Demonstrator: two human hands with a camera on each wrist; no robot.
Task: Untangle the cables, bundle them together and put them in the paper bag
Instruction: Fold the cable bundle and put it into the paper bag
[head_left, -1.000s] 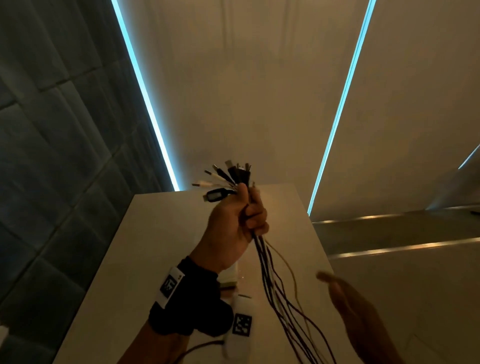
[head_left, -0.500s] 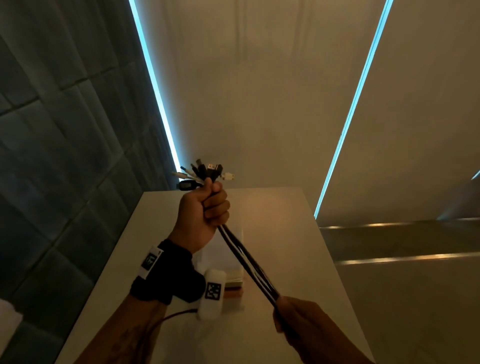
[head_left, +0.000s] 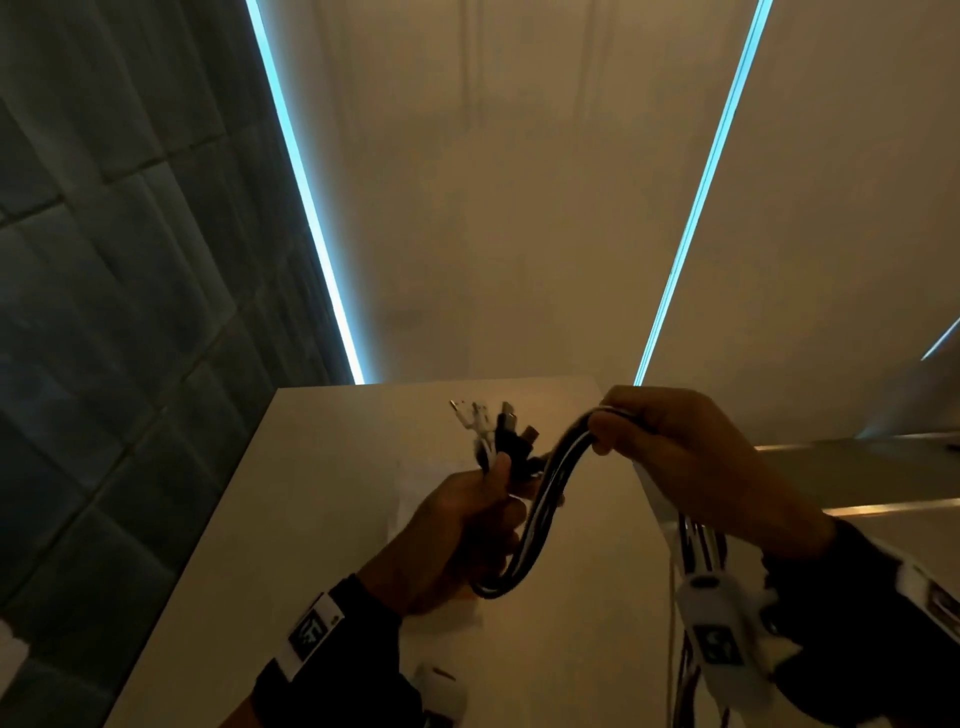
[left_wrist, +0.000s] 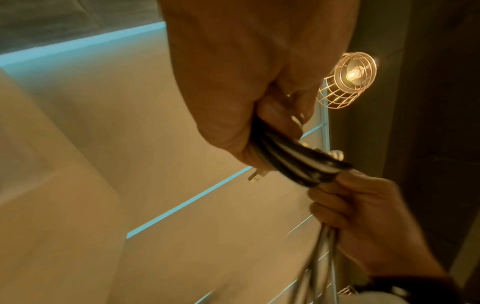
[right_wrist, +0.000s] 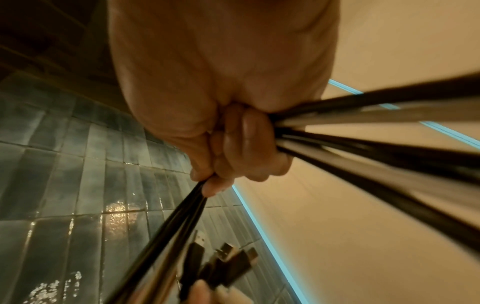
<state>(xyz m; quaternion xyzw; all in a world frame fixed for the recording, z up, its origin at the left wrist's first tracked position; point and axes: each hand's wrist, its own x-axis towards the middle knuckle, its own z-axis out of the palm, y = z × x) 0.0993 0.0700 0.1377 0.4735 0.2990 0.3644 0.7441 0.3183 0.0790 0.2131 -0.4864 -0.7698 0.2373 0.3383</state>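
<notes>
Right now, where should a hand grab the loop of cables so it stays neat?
Grab the bottom bend of the cable loop, coming from below. It sags free between the left hand, gripping near the plugs, and the right hand, so a grip there likely keeps the strands together.

A pale table (head_left: 322, 519) is seen below; a light flat item (head_left: 415, 499) on it cannot be identified.

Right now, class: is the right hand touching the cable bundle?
Touching: in the right wrist view, the right hand has its fingers curled around the cable bundle.
</notes>
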